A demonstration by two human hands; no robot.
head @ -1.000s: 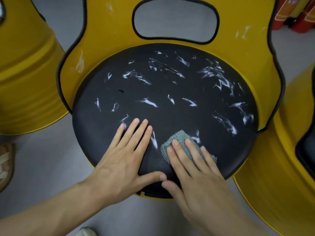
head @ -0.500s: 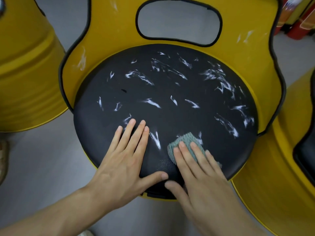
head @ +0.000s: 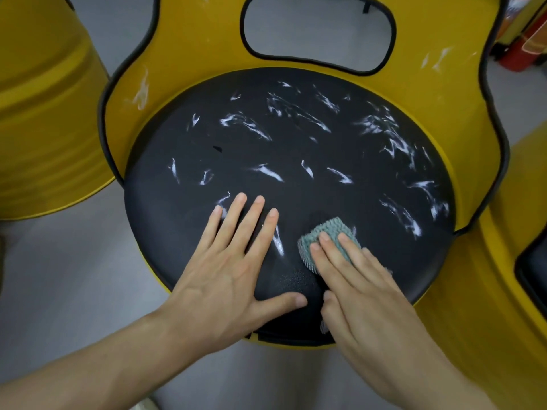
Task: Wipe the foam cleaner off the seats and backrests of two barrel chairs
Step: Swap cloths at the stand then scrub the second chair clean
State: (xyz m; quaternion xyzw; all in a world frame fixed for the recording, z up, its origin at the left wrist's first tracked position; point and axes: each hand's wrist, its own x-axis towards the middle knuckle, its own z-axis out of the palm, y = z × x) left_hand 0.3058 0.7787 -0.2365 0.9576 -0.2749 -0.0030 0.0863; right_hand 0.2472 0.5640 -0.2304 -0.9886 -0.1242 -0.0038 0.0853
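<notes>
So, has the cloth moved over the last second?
Yes: the cloth slid slightly right and toward the backrest, judged against the foam streak beside it.

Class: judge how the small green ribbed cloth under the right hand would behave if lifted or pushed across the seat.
The small green ribbed cloth probably flops when lifted: it bunches under the right hand. Likely light, since flat fingers cover most of it. Pushed, it should drag slightly on the textured round black seat.
</notes>
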